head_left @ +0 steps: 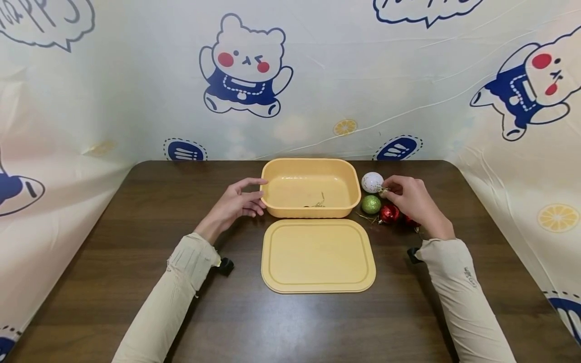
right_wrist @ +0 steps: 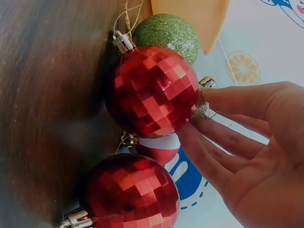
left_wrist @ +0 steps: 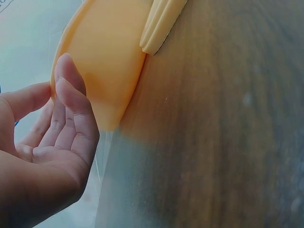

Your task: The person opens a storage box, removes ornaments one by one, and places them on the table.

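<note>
A yellow plastic box (head_left: 310,213) stands at the back middle of the table. My left hand (head_left: 238,202) rests its fingertips against the box's left rim, fingers loosely extended. To the right of the box sits a white Christmas ball (head_left: 372,182) with gold specks. My right hand (head_left: 413,199) pinches this ball at its gold cap and string. In front of it lie a green glitter ball (head_left: 371,204) and a shiny red ball (head_left: 389,214). Another red faceted ball (right_wrist: 133,190) shows in the right wrist view, near a red-and-white ornament (right_wrist: 159,147).
The yellow lid (head_left: 318,256) lies flat right in front of the box. A gold string (head_left: 321,201) shows inside the box, its lower part hidden by the front wall. Behind the table (head_left: 218,312) hangs a patterned cloth (head_left: 313,65).
</note>
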Available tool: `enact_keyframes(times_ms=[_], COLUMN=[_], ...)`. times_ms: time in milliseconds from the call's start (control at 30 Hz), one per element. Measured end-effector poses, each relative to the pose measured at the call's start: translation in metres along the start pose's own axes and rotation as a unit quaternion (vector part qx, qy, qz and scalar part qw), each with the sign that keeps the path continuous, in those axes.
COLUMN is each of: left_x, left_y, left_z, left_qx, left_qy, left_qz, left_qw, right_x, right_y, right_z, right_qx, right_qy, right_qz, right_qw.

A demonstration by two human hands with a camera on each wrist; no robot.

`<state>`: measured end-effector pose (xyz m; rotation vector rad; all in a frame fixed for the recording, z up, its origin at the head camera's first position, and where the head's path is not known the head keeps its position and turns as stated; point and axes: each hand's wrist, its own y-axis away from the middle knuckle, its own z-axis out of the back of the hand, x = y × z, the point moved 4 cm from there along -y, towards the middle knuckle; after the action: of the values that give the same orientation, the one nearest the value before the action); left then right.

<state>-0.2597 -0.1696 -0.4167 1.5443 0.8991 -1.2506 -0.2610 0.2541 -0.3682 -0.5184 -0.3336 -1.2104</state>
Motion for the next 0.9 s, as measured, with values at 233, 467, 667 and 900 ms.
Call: enact_keyframes(times_ms=[233, 467, 667, 900], left_x=[-0.002, 0.000, 0.001, 0.000], left_y=[0.001, 0.000, -0.001, 0.001], left_z=[-0.001, 0.000, 0.001, 0.000], left_qx=[0.003, 0.002, 0.002, 0.000], left_qy=[-0.002, -0.001, -0.003, -0.002], left_qz=[-0.004, -0.003, -0.002, -0.002], left_qw=[1.0000, 1.0000, 1.0000, 1.0000], right_x=[-0.001, 0.000, 0.004, 0.009], right_y=[0.000, 0.000, 0.001, 0.000], right_z=[0.001, 0.001, 0.001, 0.001], right_qx=[0.006, 0.003, 0.001, 0.004], right_qy=[0.004, 0.007, 0.006, 0.012], right_qz=[0.002, 0.001, 0.016, 0.007], right_qw=[1.000, 1.000, 1.000, 1.000])
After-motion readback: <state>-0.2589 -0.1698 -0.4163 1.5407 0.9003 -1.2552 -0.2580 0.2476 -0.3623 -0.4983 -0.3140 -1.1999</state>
